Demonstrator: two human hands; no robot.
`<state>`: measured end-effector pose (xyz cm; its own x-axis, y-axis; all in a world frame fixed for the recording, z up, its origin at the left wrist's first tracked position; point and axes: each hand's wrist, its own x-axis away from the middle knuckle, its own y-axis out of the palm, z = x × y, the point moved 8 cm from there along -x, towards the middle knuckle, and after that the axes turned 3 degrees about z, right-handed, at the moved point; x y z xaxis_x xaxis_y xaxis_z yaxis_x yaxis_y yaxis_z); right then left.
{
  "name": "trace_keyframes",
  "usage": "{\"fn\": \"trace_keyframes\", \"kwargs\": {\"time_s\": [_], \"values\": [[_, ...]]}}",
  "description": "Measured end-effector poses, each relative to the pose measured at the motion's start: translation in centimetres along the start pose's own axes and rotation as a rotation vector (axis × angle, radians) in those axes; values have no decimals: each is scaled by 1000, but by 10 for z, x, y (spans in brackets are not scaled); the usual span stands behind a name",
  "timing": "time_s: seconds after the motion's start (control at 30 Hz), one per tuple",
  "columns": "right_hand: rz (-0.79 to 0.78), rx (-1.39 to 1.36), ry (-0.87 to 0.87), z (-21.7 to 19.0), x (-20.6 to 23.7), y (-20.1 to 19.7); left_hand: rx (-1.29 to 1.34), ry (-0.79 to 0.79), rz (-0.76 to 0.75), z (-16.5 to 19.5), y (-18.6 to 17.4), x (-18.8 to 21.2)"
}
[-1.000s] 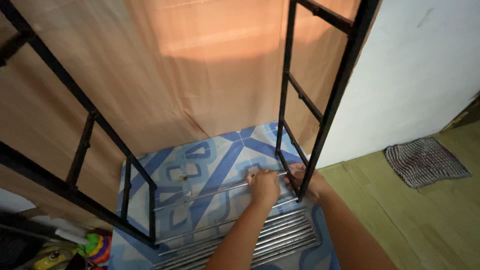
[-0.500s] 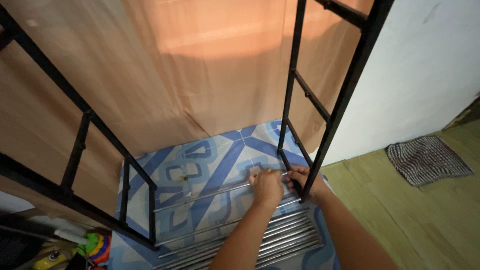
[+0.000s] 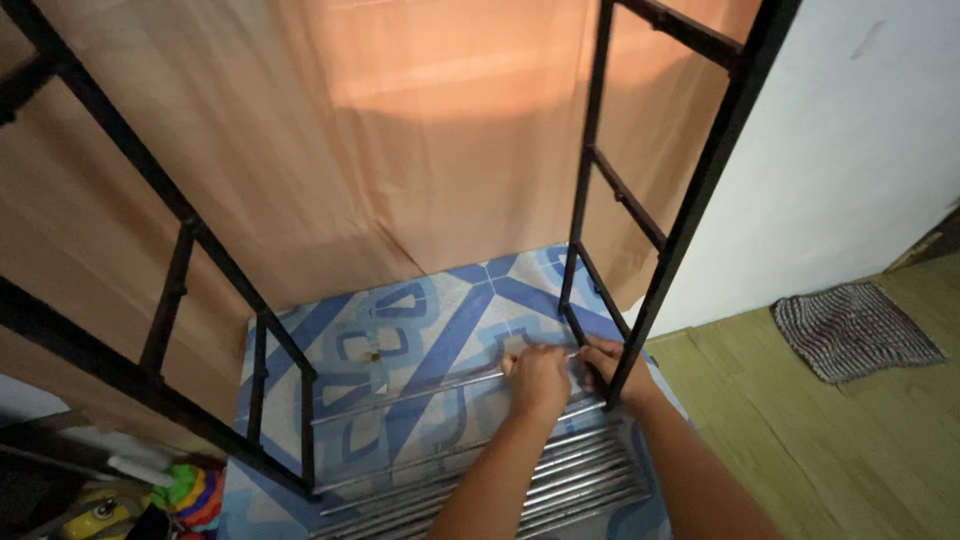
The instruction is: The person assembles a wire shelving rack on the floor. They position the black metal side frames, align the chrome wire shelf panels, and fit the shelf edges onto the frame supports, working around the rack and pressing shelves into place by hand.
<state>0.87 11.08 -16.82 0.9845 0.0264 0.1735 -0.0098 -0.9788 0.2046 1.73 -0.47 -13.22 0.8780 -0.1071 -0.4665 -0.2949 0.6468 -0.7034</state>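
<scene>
Near the lower middle of the frame, the left hand (image 3: 538, 380) is closing its fingers around the right end of a thin metal rod (image 3: 410, 388) that is running leftward across the blue patterned floor mat (image 3: 400, 320). Just to its right, the right hand (image 3: 608, 362) is reaching behind the lower right post of the black metal frame (image 3: 690, 200); its fingers are curling at the rod's tip by the bottom side rail, though whether they are pinching the rod or only steadying it I cannot tell, as the post is hiding them.

To do this well, it seems best to be keeping the rod level with the rods (image 3: 500, 490) already lying in a row below, guiding the tip squarely toward the side rail while the left hand is bearing the weight, and checking that the far end is sitting against the left side frame (image 3: 270, 390) before pressing.

Compared with a second ago, both hands are staying at the same corner, having shifted only slightly. The view is tilting a little, so the right post is reaching further toward the upper right. The striped cloth (image 3: 855, 330) on the green floor (image 3: 800, 440) is lying where it was.
</scene>
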Motion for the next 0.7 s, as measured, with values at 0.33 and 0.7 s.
{"fn": "trace_keyframes", "kwargs": {"time_s": [0.33,0.7], "values": [[43,36,102,9,-6,-8,20,-17,16,-5,-1,-7],[59,2,206,13,-4,-16,-29,27,-13,-4,2,-7]]}}
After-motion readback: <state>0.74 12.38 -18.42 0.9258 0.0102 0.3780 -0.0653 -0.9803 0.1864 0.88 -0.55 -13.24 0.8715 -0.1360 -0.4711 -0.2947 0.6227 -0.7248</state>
